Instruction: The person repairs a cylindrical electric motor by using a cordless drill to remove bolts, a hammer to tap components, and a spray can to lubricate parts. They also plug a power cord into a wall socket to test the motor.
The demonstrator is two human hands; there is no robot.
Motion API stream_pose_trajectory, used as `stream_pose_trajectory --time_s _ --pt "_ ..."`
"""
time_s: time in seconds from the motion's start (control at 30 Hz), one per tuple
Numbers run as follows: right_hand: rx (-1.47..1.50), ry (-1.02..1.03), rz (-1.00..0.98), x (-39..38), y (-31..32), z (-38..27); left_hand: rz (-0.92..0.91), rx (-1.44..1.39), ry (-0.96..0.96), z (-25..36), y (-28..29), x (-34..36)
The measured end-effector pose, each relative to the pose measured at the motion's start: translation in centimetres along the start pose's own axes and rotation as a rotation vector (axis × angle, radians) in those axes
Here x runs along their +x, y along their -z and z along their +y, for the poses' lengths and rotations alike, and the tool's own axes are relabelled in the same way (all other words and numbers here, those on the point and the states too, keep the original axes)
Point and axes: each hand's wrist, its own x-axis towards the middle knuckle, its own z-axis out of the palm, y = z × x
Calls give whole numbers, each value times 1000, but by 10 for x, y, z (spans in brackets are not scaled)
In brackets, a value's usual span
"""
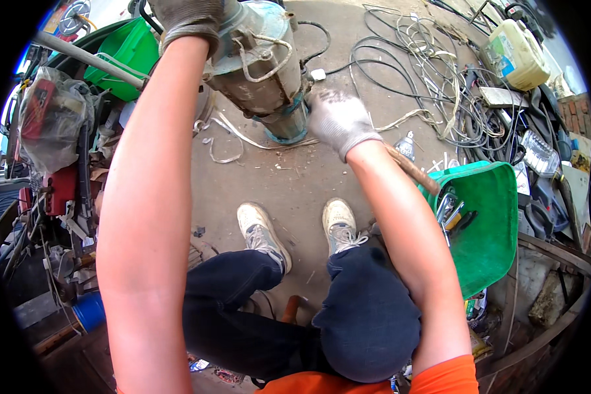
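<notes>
A worn grey-green metal machine, like a submersible pump or motor [253, 92], stands on the ground ahead of me, with a pale rope looped on its side. My left hand [189, 18], in a dirty knit glove, is up at the machine's top left; its fingers are hidden. Beside the machine's lower right side is my right hand [340, 119], in a whitish glove, closed around a wooden-handled tool [414, 169]. The handle sticks out below the wrist, while the tool's head is hidden. A small white piece [318, 75] sits just above the right hand.
Tangled cables [407, 72] lie at the far right, near a yellowish jerrycan [517, 56]. A green bin of tools [492, 230] stands by my right forearm. To the left are a green bucket [126, 59] and plastic-covered clutter [52, 118]. My shoes [262, 230] are below the machine.
</notes>
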Motion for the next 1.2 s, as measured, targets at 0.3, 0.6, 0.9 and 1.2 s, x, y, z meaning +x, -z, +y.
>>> stream_pose_trajectory --time_s 0.3,0.6,0.9,1.2 --pt "126 -14 -28 1 8 -9 18 -52 -28 -8 4 6" --pt "174 -334 140 18 0 16 5 73 -1 6 0 -2" --pt "293 -165 232 -92 -82 32 -27 -15 -27 9 -3 -4" --pt "168 -632 -223 -222 -180 101 44 32 140 -3 10 9"
